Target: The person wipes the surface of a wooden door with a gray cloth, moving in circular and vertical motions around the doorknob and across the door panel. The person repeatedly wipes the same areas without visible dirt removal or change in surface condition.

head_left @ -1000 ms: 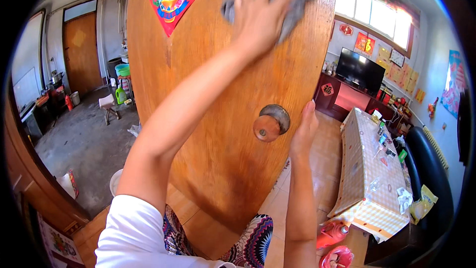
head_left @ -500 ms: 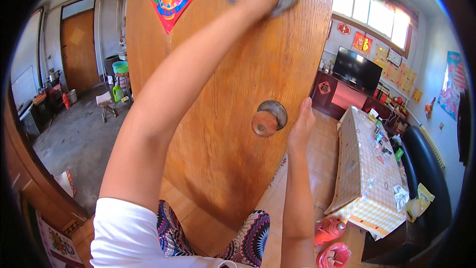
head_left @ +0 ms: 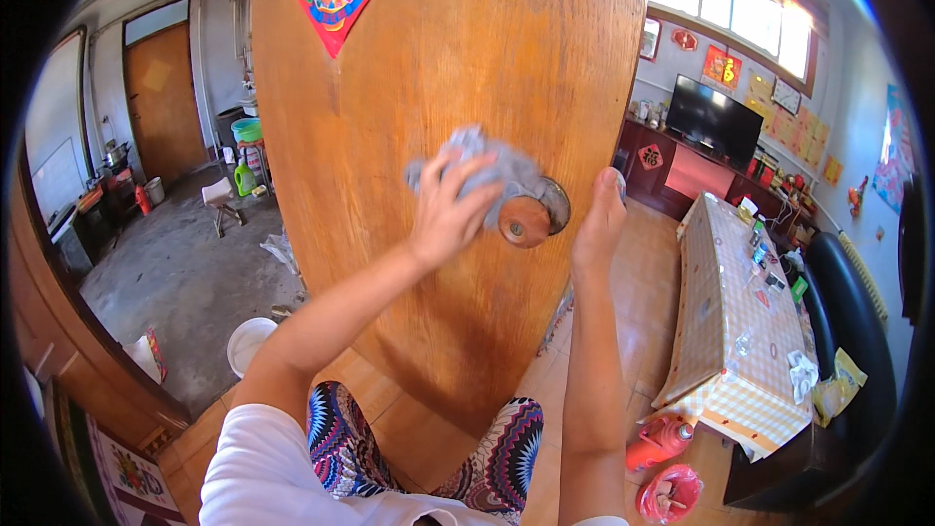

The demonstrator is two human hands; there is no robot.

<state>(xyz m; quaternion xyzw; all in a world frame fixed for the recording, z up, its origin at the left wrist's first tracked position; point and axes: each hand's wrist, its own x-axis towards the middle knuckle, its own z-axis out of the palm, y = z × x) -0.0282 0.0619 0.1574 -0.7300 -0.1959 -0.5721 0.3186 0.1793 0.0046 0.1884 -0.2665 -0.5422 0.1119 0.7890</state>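
Note:
A brown wooden door (head_left: 390, 107) stands in front of me, its grain running up and down. My left hand (head_left: 453, 209) presses a crumpled grey cloth (head_left: 511, 170) against the door face, its fingers spread over the bunched fabric. The cloth reaches the round wooden doorknob (head_left: 524, 222), which sits on a dark metal base. At the door's right edge, my right hand (head_left: 596, 229) holds on with the thumb side showing; its other fingers are mostly hidden. Above the cloth hangs a red diamond-shaped paper decoration (head_left: 336, 0).
On the right, a long table with a checked cloth (head_left: 701, 331) holds small items, beside a black sofa (head_left: 862, 312). A red thermos (head_left: 662, 440) and a red-lined bin (head_left: 670, 495) stand on the tiles. Leftward are a white bucket (head_left: 251, 343) and a stool (head_left: 219, 195).
My left hand has come down with the cloth from the upper door to beside the knob. My right hand stays at the door edge. The white bucket has come into view.

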